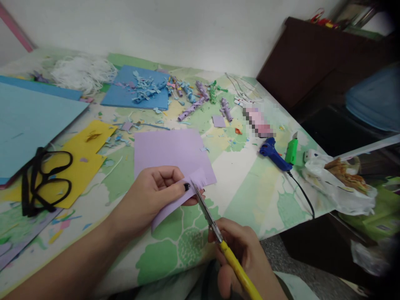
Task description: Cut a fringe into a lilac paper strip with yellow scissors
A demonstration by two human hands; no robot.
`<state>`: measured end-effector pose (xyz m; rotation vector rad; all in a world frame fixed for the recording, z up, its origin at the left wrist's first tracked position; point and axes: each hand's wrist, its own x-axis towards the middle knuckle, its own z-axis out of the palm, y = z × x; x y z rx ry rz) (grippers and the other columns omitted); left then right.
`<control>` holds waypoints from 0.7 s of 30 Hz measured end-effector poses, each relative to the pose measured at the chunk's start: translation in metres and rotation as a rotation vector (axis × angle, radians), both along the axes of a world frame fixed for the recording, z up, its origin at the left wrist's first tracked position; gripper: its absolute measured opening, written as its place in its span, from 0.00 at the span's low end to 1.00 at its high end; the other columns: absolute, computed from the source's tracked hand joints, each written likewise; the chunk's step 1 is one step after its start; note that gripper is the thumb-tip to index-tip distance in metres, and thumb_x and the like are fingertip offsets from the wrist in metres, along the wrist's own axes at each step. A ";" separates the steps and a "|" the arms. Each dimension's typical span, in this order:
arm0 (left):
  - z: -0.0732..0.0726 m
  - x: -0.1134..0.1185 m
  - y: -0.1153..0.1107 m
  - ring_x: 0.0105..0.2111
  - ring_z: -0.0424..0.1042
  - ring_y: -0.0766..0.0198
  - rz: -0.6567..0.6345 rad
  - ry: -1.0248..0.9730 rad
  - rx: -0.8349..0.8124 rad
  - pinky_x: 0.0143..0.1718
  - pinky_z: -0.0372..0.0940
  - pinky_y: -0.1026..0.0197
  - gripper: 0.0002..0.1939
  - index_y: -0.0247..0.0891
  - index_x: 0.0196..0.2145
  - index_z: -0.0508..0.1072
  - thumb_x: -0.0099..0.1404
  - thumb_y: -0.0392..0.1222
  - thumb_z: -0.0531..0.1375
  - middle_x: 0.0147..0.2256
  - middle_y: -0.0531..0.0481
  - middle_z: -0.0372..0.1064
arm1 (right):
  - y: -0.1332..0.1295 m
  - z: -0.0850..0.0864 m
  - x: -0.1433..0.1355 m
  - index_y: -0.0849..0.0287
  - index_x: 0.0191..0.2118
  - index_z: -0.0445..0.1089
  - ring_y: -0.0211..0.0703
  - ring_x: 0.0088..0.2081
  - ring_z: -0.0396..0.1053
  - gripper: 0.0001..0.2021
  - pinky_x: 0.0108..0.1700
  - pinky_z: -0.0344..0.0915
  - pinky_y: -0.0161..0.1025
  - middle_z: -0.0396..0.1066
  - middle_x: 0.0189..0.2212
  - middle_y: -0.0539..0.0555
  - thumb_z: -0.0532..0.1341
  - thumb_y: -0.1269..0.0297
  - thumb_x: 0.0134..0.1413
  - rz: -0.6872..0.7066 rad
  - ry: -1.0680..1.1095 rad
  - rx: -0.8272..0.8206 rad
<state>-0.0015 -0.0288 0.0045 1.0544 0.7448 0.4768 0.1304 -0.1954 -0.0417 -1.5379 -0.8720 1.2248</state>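
A strip of light purple paper [168, 211] is pinched in my left hand [150, 193], thumb on top and fingers beneath. Several thin cuts make a fringe along its far edge. My right hand [250, 252] grips scissors with a yellow handle [236, 264]. Their blades point away from me and meet the fringed edge beside my left thumb. Just behind the strip, a larger light purple sheet [168, 150] lies flat on the table.
Black glasses [50, 179] rest on yellow paper [84, 158] at left, near blue sheets [34, 125]. Rolled paper pieces [201, 96] and white string [83, 73] lie farther back. At right are a blue glue gun [275, 154], a green cutter [292, 151] and a plastic bag [337, 183].
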 end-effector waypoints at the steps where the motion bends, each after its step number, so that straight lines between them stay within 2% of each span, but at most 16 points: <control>1: 0.000 0.000 0.000 0.31 0.78 0.64 -0.001 0.000 0.000 0.33 0.71 0.69 0.10 0.36 0.21 0.71 0.59 0.39 0.64 0.29 0.47 0.80 | 0.000 0.001 0.000 0.58 0.35 0.68 0.34 0.19 0.48 0.34 0.17 0.46 0.31 0.48 0.18 0.42 0.69 0.34 0.30 -0.036 0.017 -0.008; 3: 0.000 0.000 0.000 0.31 0.78 0.64 -0.004 0.001 0.000 0.34 0.71 0.69 0.10 0.35 0.21 0.71 0.59 0.38 0.64 0.29 0.48 0.80 | 0.000 0.002 0.001 0.59 0.35 0.68 0.34 0.19 0.49 0.35 0.17 0.46 0.31 0.49 0.17 0.41 0.70 0.34 0.26 -0.092 0.058 -0.022; 8: 0.002 0.001 0.000 0.32 0.78 0.64 -0.003 0.000 -0.014 0.34 0.72 0.69 0.10 0.35 0.21 0.71 0.59 0.37 0.63 0.29 0.48 0.80 | 0.003 0.005 0.002 0.58 0.30 0.67 0.33 0.17 0.46 0.33 0.16 0.43 0.31 0.48 0.15 0.40 0.72 0.35 0.23 -0.070 0.065 -0.046; 15: 0.002 0.001 0.000 0.32 0.79 0.64 -0.003 0.007 -0.008 0.33 0.71 0.69 0.10 0.36 0.21 0.71 0.59 0.37 0.63 0.29 0.48 0.80 | 0.001 0.001 0.002 0.57 0.30 0.69 0.35 0.18 0.47 0.25 0.18 0.45 0.32 0.49 0.16 0.42 0.73 0.44 0.29 -0.089 -0.017 -0.036; 21: 0.003 0.000 0.000 0.32 0.79 0.64 -0.010 -0.005 -0.005 0.33 0.71 0.70 0.10 0.36 0.21 0.71 0.60 0.37 0.63 0.29 0.49 0.80 | 0.000 -0.003 0.003 0.58 0.31 0.71 0.33 0.18 0.45 0.25 0.17 0.42 0.32 0.49 0.16 0.41 0.74 0.46 0.28 -0.096 0.008 -0.025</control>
